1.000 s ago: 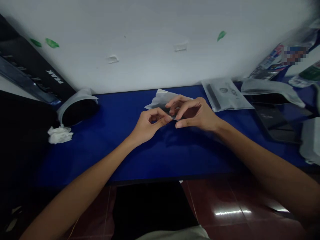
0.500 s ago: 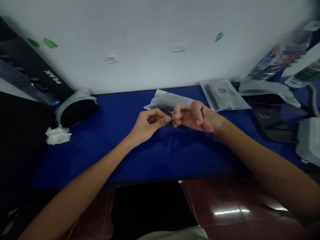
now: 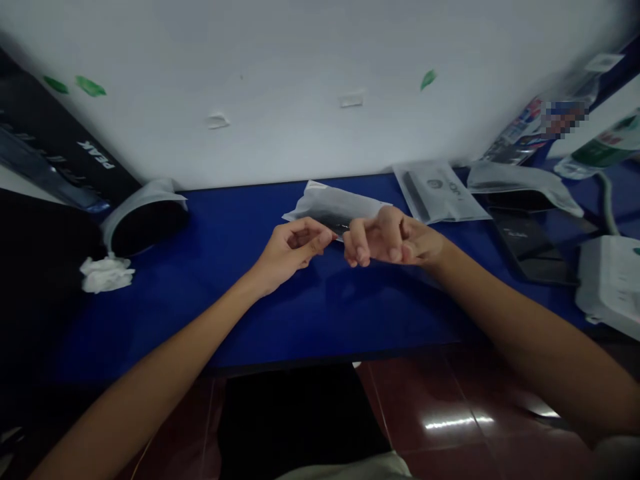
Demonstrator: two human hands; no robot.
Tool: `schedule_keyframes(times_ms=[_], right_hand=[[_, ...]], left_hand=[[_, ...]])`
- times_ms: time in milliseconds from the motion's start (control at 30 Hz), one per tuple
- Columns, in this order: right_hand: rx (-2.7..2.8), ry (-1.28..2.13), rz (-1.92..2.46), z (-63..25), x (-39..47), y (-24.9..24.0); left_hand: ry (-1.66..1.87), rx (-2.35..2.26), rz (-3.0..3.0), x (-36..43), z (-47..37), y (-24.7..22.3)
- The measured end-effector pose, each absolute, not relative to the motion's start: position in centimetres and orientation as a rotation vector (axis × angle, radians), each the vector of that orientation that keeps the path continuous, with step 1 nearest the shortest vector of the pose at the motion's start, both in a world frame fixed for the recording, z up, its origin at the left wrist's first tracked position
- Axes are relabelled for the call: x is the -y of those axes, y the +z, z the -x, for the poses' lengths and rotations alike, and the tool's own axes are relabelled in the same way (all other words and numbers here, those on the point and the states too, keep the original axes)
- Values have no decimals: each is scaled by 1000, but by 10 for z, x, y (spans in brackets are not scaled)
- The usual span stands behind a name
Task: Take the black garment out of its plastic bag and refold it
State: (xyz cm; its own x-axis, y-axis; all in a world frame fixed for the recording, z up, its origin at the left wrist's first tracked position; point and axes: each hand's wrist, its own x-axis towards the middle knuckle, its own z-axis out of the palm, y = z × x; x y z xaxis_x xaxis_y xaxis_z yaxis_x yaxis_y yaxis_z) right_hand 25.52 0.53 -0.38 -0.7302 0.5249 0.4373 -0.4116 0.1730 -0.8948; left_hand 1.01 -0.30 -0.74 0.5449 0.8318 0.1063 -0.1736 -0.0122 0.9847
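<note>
My left hand (image 3: 290, 248) and my right hand (image 3: 387, 238) meet above the blue table (image 3: 240, 300), fingertips almost touching. Between them they pinch a small thin dark piece (image 3: 339, 235), mostly hidden by my fingers; I cannot tell what it is. Directly behind my hands lies a frosted white plastic pouch (image 3: 333, 205) with something dark inside. My right hand's fingers are curled inward; my left thumb and forefinger are pressed together at the piece.
A white-rimmed black round object (image 3: 145, 223) and crumpled white tissue (image 3: 106, 273) sit at the left. More pouches (image 3: 440, 193), a black flat device (image 3: 530, 243), a white power strip (image 3: 610, 280) and a bottle (image 3: 600, 150) crowd the right. White wall behind.
My right hand's fingers, spread a second ago, have curled into a loose fist against my left fingertips. The view has shifted slightly, with both hands staying at the same spot.
</note>
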Motion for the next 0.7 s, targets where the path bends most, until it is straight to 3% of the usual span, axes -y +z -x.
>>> schedule_keyframes(times_ms=[233, 700], right_hand=[[1485, 1655, 391, -251, 2, 7], [1621, 1612, 504, -247, 2, 0]], left_hand=[[503, -70, -1030, 8, 3, 12], [268, -36, -1157, 5, 11, -5]])
